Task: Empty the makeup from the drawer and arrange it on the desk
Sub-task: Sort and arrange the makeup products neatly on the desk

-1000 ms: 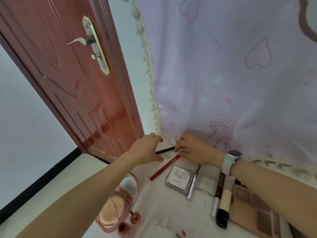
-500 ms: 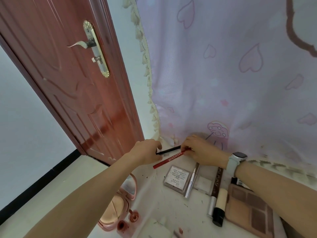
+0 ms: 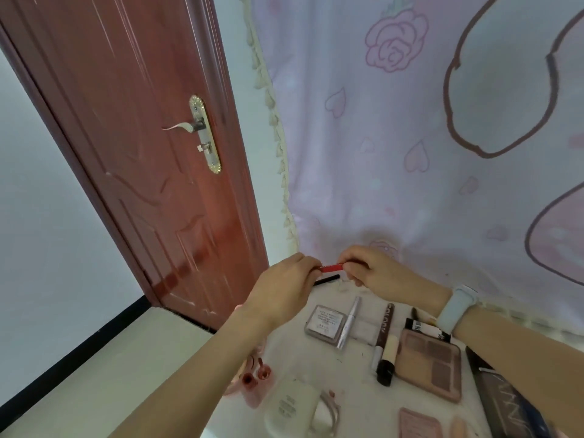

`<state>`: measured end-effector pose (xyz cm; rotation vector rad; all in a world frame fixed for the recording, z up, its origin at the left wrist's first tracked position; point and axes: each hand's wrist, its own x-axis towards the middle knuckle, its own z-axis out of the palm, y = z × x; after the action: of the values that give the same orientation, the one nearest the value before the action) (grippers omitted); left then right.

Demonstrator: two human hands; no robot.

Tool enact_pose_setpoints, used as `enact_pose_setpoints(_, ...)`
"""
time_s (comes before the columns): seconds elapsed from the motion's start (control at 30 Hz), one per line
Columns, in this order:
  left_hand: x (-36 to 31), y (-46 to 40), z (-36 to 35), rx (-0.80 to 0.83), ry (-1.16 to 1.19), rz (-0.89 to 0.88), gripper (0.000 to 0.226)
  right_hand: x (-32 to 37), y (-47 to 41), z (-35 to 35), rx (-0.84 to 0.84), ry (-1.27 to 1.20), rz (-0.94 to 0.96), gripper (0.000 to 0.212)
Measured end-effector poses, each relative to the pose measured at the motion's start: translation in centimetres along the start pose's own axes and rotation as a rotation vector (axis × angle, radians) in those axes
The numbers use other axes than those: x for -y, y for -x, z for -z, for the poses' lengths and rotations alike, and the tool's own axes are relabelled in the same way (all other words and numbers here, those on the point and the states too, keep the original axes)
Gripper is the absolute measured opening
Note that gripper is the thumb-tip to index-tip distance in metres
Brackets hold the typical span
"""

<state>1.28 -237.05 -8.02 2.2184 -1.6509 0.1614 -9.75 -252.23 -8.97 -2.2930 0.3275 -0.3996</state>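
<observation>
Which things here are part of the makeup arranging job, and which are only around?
Job: left hand, right hand, red pencil, black pencil, compact, palette, desk.
Around: door, curtain, watch.

Little can be read with certainty. Large pale letters are printed lengthwise along the brown tube lying on the tabletop; they appear to spell "COLOR", though the first letters are blurred. Several lines of small print are seen on the label of the square clear compact to its left, but none can be made out. A barcode and white lettering are shown on the black box at the far edge of the eyeshadow palette; neither is legible. Faint print is carried on the white compact near the front, and angular light lettering on the dark case at the right; both are unreadable.
</observation>
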Motion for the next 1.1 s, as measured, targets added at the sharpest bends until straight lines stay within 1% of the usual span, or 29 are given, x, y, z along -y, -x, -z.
enact_pose_setpoints(0.1, -1.4, 1.8, 0.4, -0.056, -0.126, 0.028, 0.030, 1.8, 1.6, 0.6, -0.058, -0.053, 0.045, 0.028)
enact_pose_setpoints(0.27, -2.3, 3.4, 1.1, -0.103, -0.112, -0.017, 0.032, 3.3, 3.8, 0.9, -0.072, -0.046, 0.055, 0.026)
enact_pose_setpoints(0.4, -2.7, 3.8, 2.0, -0.097, -0.099, -0.013, 0.033, 4.2, 4.6, 1.3, -0.084, -0.039, 0.045, 0.023)
enact_pose_setpoints(0.47, -2.8, 3.8, 2.4, -0.064, -0.074, -0.009, 0.033, 4.4, 4.8, 1.5, -0.080, -0.032, 0.040, 0.022)
enact_pose_setpoints(0.53, -2.8, 3.7, 2.5, 0.015, 0.000, 0.016, 0.034, 4.6, 4.9, 1.7, -0.072, -0.034, 0.028, 0.020)
enact_pose_setpoints(0.63, -2.2, 3.6, 2.9, 0.154, 0.149, 0.144, 0.052, 4.0, 4.7, 2.3, -0.085, -0.034, -0.029, 0.015)
enact_pose_setpoints(0.7, -1.0, 3.2, 3.3, 0.210, 0.195, 0.260, 0.051, 2.7, 4.2, 2.7, -0.164, -0.008, -0.099, 0.016)
enact_pose_setpoints(0.77, 0.7, 2.7, 3.8, 0.222, 0.168, 0.362, 0.047, 1.3, 3.6, 3.0, -0.268, 0.080, -0.170, 0.022)
enact_pose_setpoints(0.83, 2.3, 2.1, 3.8, 0.239, 0.182, 0.415, 0.047, 0.0, 2.8, 2.9, -0.283, 0.156, -0.223, 0.028)
enact_pose_setpoints(0.93, 3.8, 1.1, 2.8, 0.249, 0.313, 0.427, 0.050, -1.8, 1.2, 1.5, -0.242, 0.157, -0.216, 0.025)
enact_pose_setpoints(1.0, 4.4, 0.2, 1.7, 0.272, 0.319, 0.417, 0.053, -3.1, -0.1, 0.4, -0.226, 0.111, -0.206, 0.021)
enact_pose_setpoints(1.03, 4.7, -0.2, 1.1, 0.280, 0.316, 0.408, 0.050, -3.6, -0.7, -0.2, -0.204, 0.099, -0.207, 0.020)
enact_pose_setpoints(1.1, 5.2, -1.0, 0.0, 0.278, 0.272, 0.380, 0.034, -4.5, -1.7, -1.5, -0.133, 0.104, -0.207, 0.019)
